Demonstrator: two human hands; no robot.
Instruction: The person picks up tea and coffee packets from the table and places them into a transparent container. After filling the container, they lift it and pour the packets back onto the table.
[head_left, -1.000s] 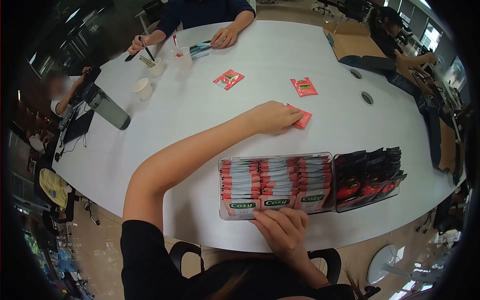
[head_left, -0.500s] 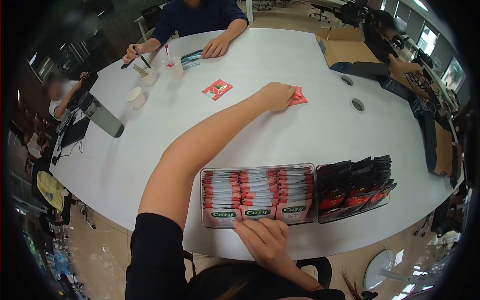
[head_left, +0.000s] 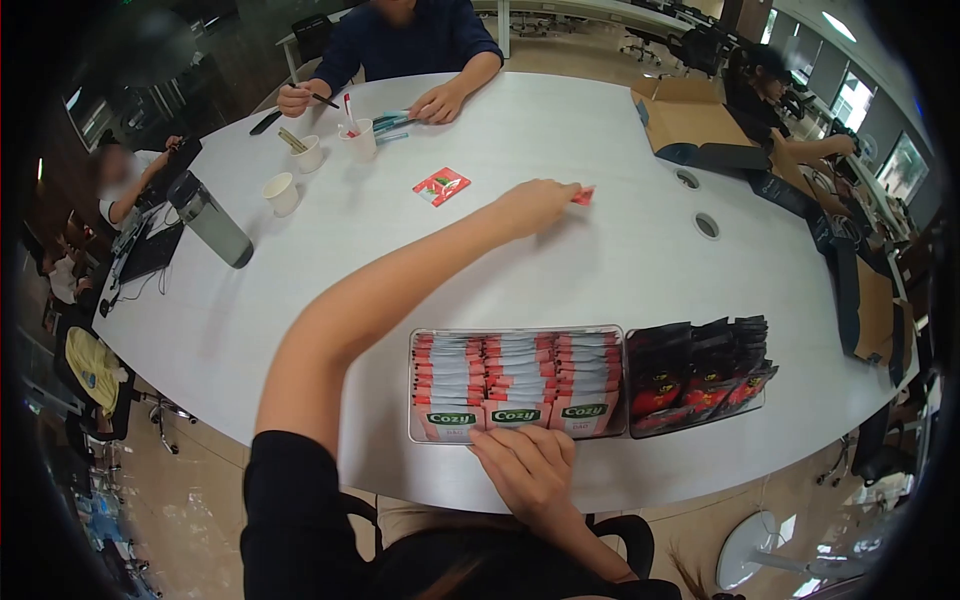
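My left hand (head_left: 541,206) reaches across the middle of the white table, its fingers closed on a small red sachet (head_left: 584,196). Most of that sachet is hidden behind the fingers. To its left, another red sachet (head_left: 441,186) lies flat on the tabletop. Close to my body, my right hand (head_left: 530,472) has its fingers bent over the front rim of a clear plastic box (head_left: 412,385). Rows of pink and white Cozy sachets (head_left: 515,385) stand packed inside the box. Against its right side is a second box with black and red sachets (head_left: 695,380).
Opposite me, a person holds a pen (head_left: 325,101) near paper cups (head_left: 359,141) and several other pens. A dark bottle (head_left: 212,222) stands at the left. Opened cardboard boxes (head_left: 700,115) line the right edge, near two round table holes (head_left: 706,226).
My left hand has lifted the red sachet off the table and drawn slightly left. My right hand stays at the box rim. The person opposite has raised the pen from the cup.
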